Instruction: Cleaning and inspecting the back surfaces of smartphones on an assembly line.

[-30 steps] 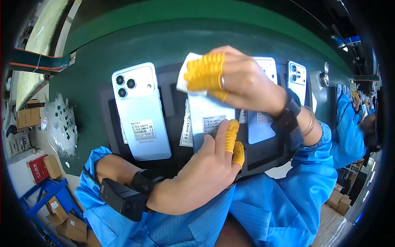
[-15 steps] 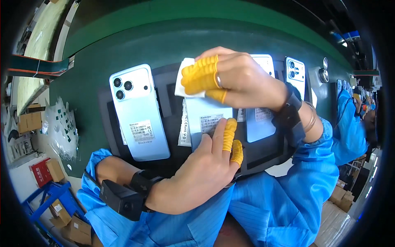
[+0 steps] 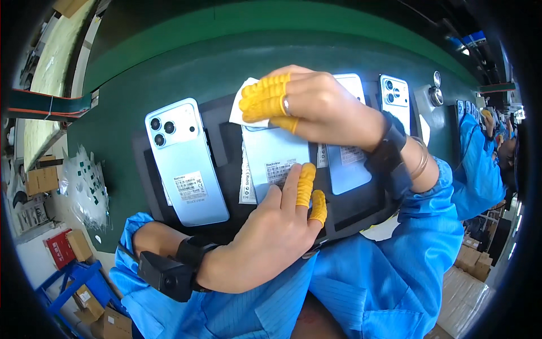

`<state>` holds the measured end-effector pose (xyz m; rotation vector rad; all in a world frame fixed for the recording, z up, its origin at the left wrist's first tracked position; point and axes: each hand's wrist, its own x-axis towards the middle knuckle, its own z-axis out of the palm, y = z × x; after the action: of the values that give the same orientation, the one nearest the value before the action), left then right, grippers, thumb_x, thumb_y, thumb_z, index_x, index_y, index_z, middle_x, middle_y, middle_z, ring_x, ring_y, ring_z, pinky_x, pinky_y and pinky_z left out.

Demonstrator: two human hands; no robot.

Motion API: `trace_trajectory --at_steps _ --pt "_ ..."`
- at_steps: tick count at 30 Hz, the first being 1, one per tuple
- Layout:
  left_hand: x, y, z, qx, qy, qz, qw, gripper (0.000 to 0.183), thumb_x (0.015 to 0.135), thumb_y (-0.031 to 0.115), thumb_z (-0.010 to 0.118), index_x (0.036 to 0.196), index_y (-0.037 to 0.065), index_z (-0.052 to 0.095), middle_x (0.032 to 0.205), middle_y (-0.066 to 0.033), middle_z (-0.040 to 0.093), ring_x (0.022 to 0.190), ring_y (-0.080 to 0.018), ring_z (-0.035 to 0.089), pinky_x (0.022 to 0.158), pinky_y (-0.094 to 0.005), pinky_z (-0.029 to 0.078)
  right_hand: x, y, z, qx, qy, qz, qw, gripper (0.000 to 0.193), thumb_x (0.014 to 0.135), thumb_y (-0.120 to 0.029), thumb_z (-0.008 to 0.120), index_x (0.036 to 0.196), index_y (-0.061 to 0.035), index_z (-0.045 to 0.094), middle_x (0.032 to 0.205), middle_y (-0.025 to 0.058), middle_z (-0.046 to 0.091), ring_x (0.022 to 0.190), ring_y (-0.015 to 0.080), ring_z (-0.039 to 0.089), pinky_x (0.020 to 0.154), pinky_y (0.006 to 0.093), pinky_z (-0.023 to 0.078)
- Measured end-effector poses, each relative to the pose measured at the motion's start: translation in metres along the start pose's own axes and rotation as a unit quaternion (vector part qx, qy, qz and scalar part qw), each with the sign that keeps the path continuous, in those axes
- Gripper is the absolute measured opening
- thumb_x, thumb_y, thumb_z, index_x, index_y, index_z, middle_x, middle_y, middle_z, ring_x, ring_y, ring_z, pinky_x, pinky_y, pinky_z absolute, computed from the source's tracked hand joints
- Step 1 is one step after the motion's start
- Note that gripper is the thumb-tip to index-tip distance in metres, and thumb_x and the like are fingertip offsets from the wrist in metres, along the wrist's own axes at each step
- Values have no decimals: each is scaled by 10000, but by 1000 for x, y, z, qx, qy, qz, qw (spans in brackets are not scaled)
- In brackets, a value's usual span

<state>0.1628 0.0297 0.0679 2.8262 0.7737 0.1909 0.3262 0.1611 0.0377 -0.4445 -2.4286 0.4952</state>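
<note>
A light-blue smartphone (image 3: pixel 276 150) lies back up in front of me, its camera area mostly covered. Bunched under the fingers of my right hand (image 3: pixel 322 104) is a white wiping cloth (image 3: pixel 240 110), pressed against the phone's upper end. My left hand (image 3: pixel 265 231) lies with outstretched fingers on the phone's lower part, partly over its printed label. Both hands wear yellow finger cots (image 3: pixel 305 183) on some fingers. To the left is a similar smartphone (image 3: pixel 183 150), and to the right another smartphone (image 3: pixel 345 166), partly behind my right wrist.
The phones lie on a black tray (image 3: pixel 227 133) on a green table (image 3: pixel 220 62). Farther right are one more phone (image 3: pixel 395 99) and a small round metal-topped container (image 3: pixel 435 96). Clear film with green bits (image 3: pixel 84 189) hangs at the left edge. A co-worker's blue sleeve (image 3: pixel 477 164) shows at right.
The view has shifted slightly. My right hand and the cloth have slid a little left on the phone, baring part of its camera area. My left hand stays on the lower part.
</note>
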Motion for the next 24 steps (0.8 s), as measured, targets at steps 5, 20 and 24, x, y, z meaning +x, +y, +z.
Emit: trace_trajectory --at_steps 5,20,24 --pt "0 -1 -2 12 -10 0 1000 331 706 134 594 1009 15 655 1051 -304 602 1103 -383 563 787 -324 518 -28 -6 -29 -41 5 13 999 162 670 -54 684 830 -28 694 801 110 678 754 240 645 935 402 456" --pt "-3 2 -2 47 -39 2 998 327 737 146 597 1040 31 641 1070 -283 598 1052 -340 583 756 -295 509 -47 -62 -3 -63 -3 72 995 69 632 -26 663 698 -9 652 641 107 614 605 238 612 894 408 489" --pt "-4 0 -2 51 9 -4 999 309 763 174 580 1039 47 637 1112 -284 566 1083 -330 563 753 -297 495 -32 -65 -11 38 63 136 988 128 759 -37 658 878 -26 702 823 125 672 749 267 630 862 374 482"
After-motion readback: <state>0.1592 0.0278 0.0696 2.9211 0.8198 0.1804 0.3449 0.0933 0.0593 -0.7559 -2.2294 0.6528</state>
